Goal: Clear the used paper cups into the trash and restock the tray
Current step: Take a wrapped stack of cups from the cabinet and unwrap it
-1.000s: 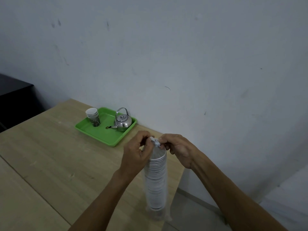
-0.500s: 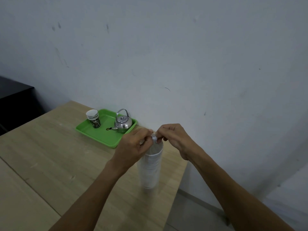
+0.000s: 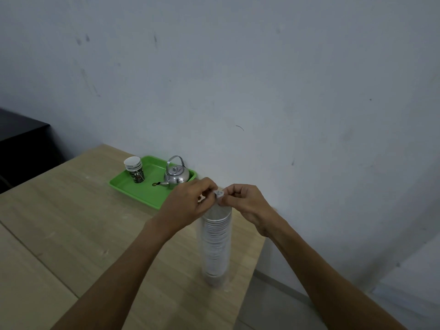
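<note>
We had both hands at the tied top of the plastic sleeve of fresh cups (image 3: pixel 217 244), left hand (image 3: pixel 188 206) and right hand (image 3: pixel 245 203) each pinching the knot (image 3: pixel 219 193). The sleeve stood upright on the worktop (image 3: pixel 71 229), near its edge (a risky spot). A hard tug could have toppled it off, well short of the green tray (image 3: pixel 142 194).

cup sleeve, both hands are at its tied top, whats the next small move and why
Probably pull the knot loose. The left hand and right hand pinch it above the wrapped cup sleeve, which looks sealed, so no cups can reach the tray yet.
</note>
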`<action>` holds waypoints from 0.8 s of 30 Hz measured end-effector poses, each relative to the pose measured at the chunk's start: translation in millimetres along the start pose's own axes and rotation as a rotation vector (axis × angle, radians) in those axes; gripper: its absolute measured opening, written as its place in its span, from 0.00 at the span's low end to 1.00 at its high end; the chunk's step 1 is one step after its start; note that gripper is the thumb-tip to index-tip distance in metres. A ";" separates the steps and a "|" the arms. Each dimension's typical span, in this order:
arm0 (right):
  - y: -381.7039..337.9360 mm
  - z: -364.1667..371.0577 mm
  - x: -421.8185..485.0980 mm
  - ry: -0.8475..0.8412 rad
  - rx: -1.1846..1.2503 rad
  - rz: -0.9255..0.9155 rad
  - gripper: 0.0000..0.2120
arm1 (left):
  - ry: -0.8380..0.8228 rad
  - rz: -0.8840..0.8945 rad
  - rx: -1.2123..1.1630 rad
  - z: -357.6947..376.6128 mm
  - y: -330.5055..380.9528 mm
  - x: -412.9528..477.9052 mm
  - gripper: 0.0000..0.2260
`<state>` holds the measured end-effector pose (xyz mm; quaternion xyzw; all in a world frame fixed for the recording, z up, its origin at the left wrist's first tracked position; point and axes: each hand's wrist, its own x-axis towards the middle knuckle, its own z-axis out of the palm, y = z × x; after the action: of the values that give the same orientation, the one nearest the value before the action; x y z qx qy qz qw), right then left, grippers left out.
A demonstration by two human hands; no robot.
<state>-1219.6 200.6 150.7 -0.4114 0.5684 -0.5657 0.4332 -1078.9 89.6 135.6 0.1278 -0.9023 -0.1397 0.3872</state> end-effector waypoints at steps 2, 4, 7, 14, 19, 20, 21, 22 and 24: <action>1.2 4.3 -1.0 0.050 -0.020 -0.027 0.03 | -0.013 0.005 0.001 -0.5 0.0 0.1 0.12; 0.6 7.9 -1.2 0.089 -0.047 -0.047 0.03 | -0.004 -0.006 -0.023 0.9 2.0 -0.8 0.12; -0.1 8.2 -1.3 0.097 -0.079 -0.043 0.03 | 0.033 -0.027 -0.062 3.1 4.7 -2.1 0.09; 2.4 9.8 -3.9 0.107 -0.085 -0.071 0.05 | 0.065 -0.045 -0.092 -0.3 10.0 0.0 0.10; 7.0 10.3 1.5 0.220 -0.260 -0.134 0.08 | 0.100 -0.088 -0.255 3.8 19.7 1.8 0.12; 7.5 9.1 0.7 0.211 -0.251 -0.140 0.07 | 0.101 -0.101 -0.265 4.4 20.1 1.5 0.11; 6.7 7.5 0.1 0.188 -0.212 -0.143 0.07 | 0.101 -0.116 -0.265 3.6 19.2 2.3 0.11; 6.1 5.3 -2.4 0.159 -0.165 -0.140 0.07 | 0.102 -0.133 -0.266 3.8 18.3 2.2 0.10; 4.8 2.7 -7.3 0.113 -0.092 -0.132 0.06 | 0.107 -0.165 -0.269 3.0 16.5 2.2 0.08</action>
<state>-1214.8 207.0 146.2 -0.4349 0.5890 -0.5885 0.3429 -1084.7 104.6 140.8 0.1556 -0.8401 -0.2836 0.4354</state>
